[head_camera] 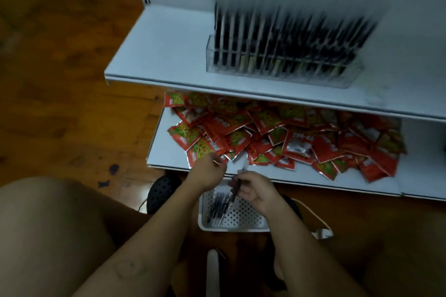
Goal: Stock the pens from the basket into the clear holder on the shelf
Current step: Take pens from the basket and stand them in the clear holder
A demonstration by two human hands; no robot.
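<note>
Gripping pen [244, 168], curled hands [255, 191] over basket [245, 218]

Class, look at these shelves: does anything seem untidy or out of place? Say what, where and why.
The red snack packets on the lower shelf lie in a loose, overlapping heap, many askew. The pens in the clear holder on the upper shelf stand upright in rows.

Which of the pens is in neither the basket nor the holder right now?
The pen gripped in the right hand, held above the basket; the others lie in it or stand in the clear holder.
</note>
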